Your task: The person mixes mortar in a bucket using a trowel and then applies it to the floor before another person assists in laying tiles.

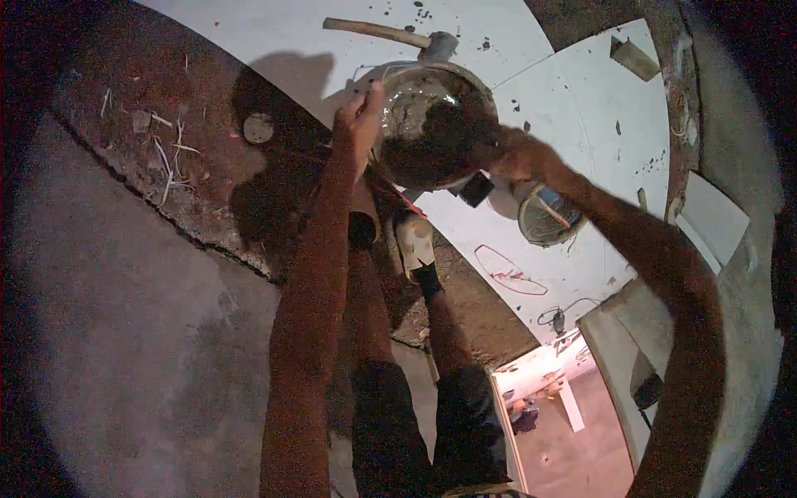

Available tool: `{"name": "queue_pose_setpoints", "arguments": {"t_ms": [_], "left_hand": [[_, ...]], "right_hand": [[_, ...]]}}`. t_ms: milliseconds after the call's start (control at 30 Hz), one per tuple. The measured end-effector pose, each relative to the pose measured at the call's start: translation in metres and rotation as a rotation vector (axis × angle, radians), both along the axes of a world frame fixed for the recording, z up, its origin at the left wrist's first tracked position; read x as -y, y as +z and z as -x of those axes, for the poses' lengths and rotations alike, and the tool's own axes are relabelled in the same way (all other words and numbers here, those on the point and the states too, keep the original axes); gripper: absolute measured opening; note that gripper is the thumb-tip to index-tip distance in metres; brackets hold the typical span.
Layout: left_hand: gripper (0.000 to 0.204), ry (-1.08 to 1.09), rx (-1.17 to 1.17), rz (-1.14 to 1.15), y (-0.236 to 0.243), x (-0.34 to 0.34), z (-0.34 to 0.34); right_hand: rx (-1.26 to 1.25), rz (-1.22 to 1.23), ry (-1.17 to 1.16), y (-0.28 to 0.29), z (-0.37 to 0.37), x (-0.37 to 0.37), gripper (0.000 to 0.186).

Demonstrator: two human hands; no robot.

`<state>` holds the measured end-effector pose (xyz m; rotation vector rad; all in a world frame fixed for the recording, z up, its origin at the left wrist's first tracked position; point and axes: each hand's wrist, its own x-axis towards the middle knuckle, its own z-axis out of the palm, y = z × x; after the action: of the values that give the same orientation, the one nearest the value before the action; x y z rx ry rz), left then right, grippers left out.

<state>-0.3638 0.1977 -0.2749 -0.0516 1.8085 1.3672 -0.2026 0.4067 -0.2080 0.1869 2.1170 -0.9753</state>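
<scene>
A round bucket (432,180) with a thin wire handle holds a wet, dark, glossy mix and is between my two hands. My left hand (360,124) grips its left rim, fingertips pointing up along the side. On the right side of the rim, my right hand (525,158) is closed round the edge, its fingers partly in shadow. Just beyond the bucket lies a hammer (382,31) with a wooden handle. A small black block (476,190) sits close to the bucket's near right side. Below my right wrist stands a second bucket (531,228) with a stick-like tool inside.
White panels (581,108) speckled with dark crumbs lie under the buckets. A flat block (635,58) rests at the far right. Red string (510,272) and a black cable (558,320) lie nearer me. Dirt with pale strips (170,158) borders the concrete floor (158,332). My feet stand below the bucket.
</scene>
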Motion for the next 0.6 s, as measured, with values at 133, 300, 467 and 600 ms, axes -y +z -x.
{"name": "queue_pose_setpoints", "arguments": {"t_ms": [133, 300, 467, 600], "left_hand": [[0.048, -0.028, -0.025, 0.236, 0.009, 0.001, 0.002], [0.06, -0.055, 0.102, 0.233, -0.015, 0.012, 0.004], [0.068, -0.106, 0.148, 0.179, -0.03, 0.045, 0.014], [0.07, -0.036, 0.315, 0.034, -0.031, 0.047, -0.004]], "right_hand": [[0.134, 0.005, -0.491, -0.004, -0.041, 0.054, 0.041], [0.202, 0.351, -1.18, -0.032, -0.075, 0.127, 0.026], [-0.04, 1.153, -1.606, -0.042, -0.062, 0.14, 0.019], [0.563, 1.101, -2.075, -0.005, -0.035, 0.078, 0.018]]}}
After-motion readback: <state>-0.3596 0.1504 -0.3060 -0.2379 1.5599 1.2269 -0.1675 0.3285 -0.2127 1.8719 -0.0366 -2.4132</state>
